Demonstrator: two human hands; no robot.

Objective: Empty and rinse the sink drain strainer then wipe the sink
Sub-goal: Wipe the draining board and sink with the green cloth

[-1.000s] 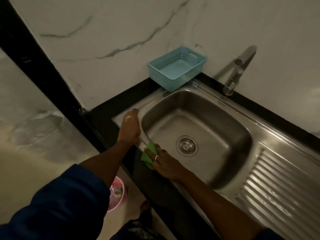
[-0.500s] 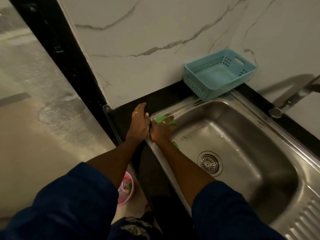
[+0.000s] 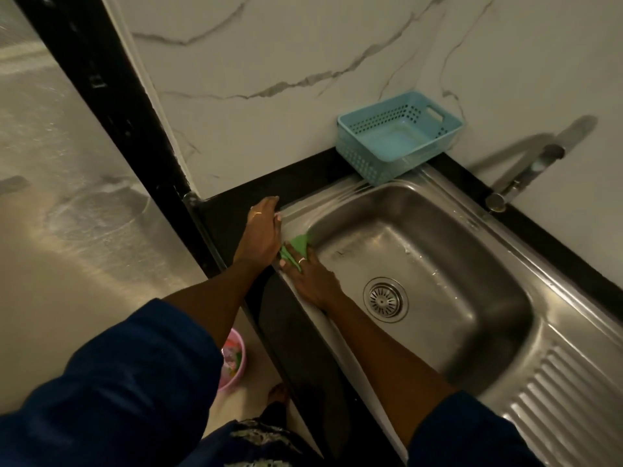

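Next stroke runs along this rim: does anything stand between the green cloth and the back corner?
The sink rim ahead of the green cloth looks bare up to the blue basket, which sits over that back corner.

the cloth point(image 3: 300, 246) is bright green. the sink point(image 3: 488, 298) is dull silver-grey steel, its draining board point(image 3: 556, 399) ribbed in parallel ridges, and the strainer point(image 3: 385, 299) has radial slots. the basket point(image 3: 357, 156) is pale blue with dotted holes. the wall point(image 3: 303, 62) is white marble with grey veins, the tabletop point(image 3: 229, 224) black, the sleeve point(image 3: 135, 382) dark blue, the bucket point(image 3: 232, 379) pink.
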